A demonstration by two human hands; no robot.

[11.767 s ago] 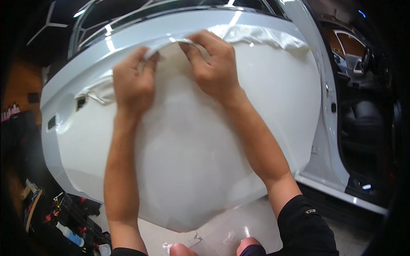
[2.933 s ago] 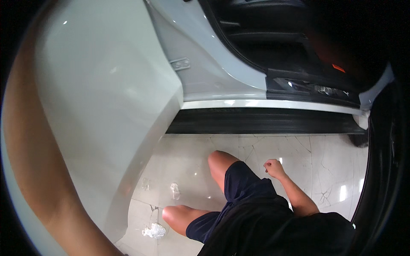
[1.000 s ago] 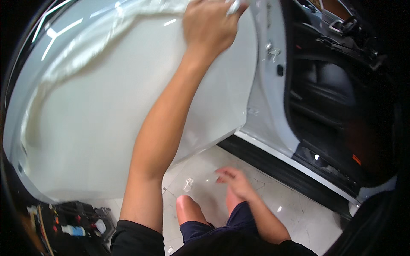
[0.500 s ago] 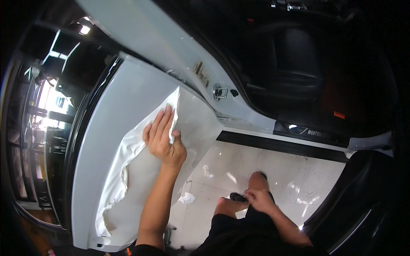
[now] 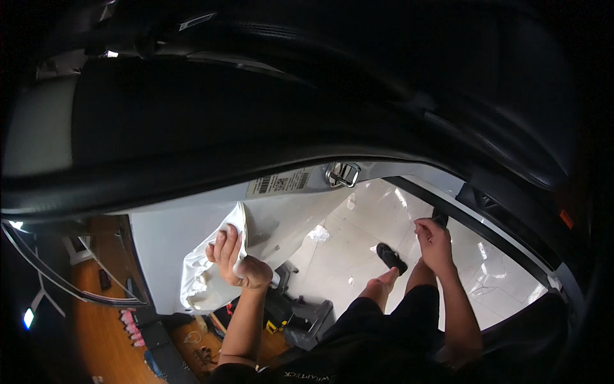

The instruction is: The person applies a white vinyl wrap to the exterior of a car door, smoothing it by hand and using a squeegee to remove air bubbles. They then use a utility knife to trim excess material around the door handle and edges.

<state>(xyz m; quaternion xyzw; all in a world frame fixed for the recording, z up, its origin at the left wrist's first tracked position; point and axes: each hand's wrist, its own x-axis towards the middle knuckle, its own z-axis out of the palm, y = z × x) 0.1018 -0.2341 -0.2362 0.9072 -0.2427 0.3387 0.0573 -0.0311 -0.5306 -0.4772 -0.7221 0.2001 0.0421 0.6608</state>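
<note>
My left hand is closed on a loose, wrinkled sheet of white film, with its fingers and thumb at the raised upper edge. The film hangs in folds along the light grey car door panel. What lies under my palm is hidden. To the right, my right hand hovers above the tiled floor, apart from the car, its fingers curled together. Whether anything small sits between those fingertips I cannot make out.
A metal door striker and a label are on the door pillar above. Crumpled white scrap lies on the floor tiles. Black wheeled equipment stands below, with pink-topped bottles at lower left.
My view has shifted closer to the car's dark interior, showing more floor at lower left. My left hand stays on the film. My right hand has moved out from over my legs.
</note>
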